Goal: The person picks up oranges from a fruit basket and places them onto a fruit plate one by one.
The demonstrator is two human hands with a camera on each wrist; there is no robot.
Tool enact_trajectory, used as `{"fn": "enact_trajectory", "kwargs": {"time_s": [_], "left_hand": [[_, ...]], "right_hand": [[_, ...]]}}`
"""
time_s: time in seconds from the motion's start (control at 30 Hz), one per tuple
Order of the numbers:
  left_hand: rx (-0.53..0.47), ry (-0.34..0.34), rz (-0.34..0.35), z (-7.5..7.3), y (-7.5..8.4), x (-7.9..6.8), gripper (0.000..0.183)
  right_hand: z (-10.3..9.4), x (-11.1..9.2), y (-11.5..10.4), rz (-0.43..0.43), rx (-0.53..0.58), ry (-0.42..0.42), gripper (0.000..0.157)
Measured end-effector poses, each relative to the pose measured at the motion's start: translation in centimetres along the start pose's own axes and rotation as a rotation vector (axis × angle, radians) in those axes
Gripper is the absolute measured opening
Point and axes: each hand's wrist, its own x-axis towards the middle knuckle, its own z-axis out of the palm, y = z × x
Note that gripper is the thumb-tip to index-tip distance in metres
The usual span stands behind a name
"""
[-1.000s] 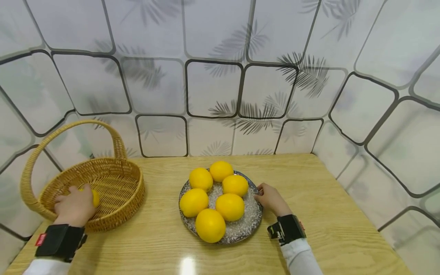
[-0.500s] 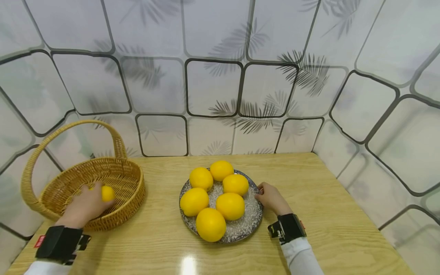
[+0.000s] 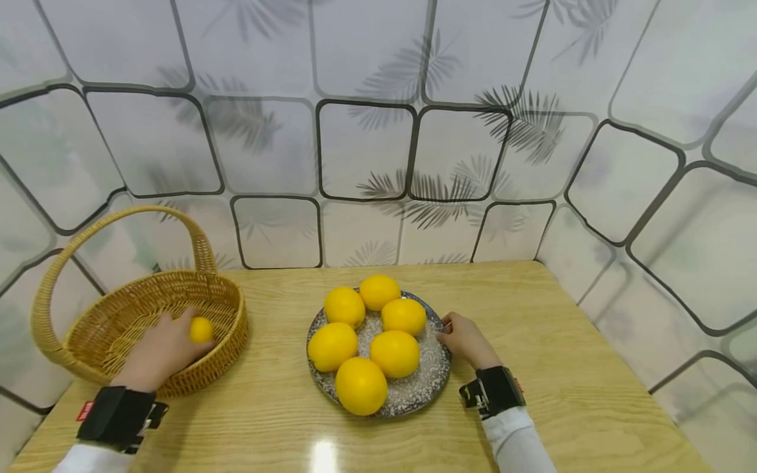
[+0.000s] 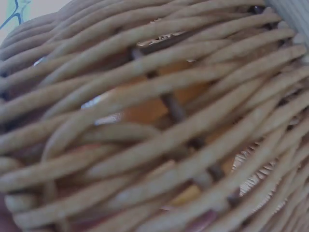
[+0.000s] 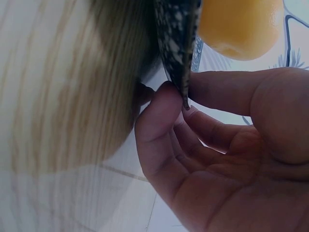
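Observation:
In the head view my left hand [image 3: 162,348] reaches over the near rim of a wicker basket [image 3: 221,368] and grips a yellow lemon [image 3: 202,330] low inside it. Woven strands fill the left wrist view, with the lemon's orange-yellow [image 4: 145,104] glimpsed through the gaps; the fingertips are mostly hidden. On the right, my right hand [image 3: 469,340] pinches the edge of a speckled dark-rimmed plate [image 3: 430,374]. Thumb and forefinger close on that rim in the right wrist view. Several lemons [image 3: 395,355] lie on the plate, mostly along its left and back.
A tall arched handle [image 3: 47,295] rises over the basket. Bare wood of the table [image 3: 272,394] separates basket and plate. Patterned wall covering [image 3: 367,230] stands directly behind the table, and another wall [image 3: 680,295] borders its right side.
Inside the basket, my left hand has moved to the right with the lemon, toward the basket's right wall. My right hand and the plate have stayed in place.

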Motion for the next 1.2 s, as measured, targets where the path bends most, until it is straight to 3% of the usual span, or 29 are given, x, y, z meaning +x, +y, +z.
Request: {"fn": "enact_trajectory", "kwargs": {"time_s": [0.23,0.4,0.53,0.93,1.07,1.2], "left_hand": [[-0.012,0.108,0.019,-0.2,1.3,-0.7,0.075],[-0.033,0.213,0.052,-1.2,3.4,-1.4,0.070],[-0.039,0.259,0.081,-2.1,5.2,-2.0,0.069],[-0.082,0.290,0.171,-2.8,10.4,-2.4,0.066],[-0.081,0.300,0.225,-2.3,12.7,-2.1,0.064],[-0.076,0.268,0.266,-1.1,15.1,-1.9,0.064]], "right_hand": [[0.1,-0.1,-0.1,0.001,0.009,-0.005,0.035],[0.0,-0.1,0.0,0.008,0.010,-0.003,0.034],[0.0,-0.1,-0.1,0.013,0.007,-0.003,0.035],[0.0,0.0,0.0,0.005,0.005,-0.001,0.034],[0.0,-0.1,0.0,0.007,0.006,0.002,0.034],[0.0,-0.2,-0.1,0.002,0.010,0.003,0.034]]}}
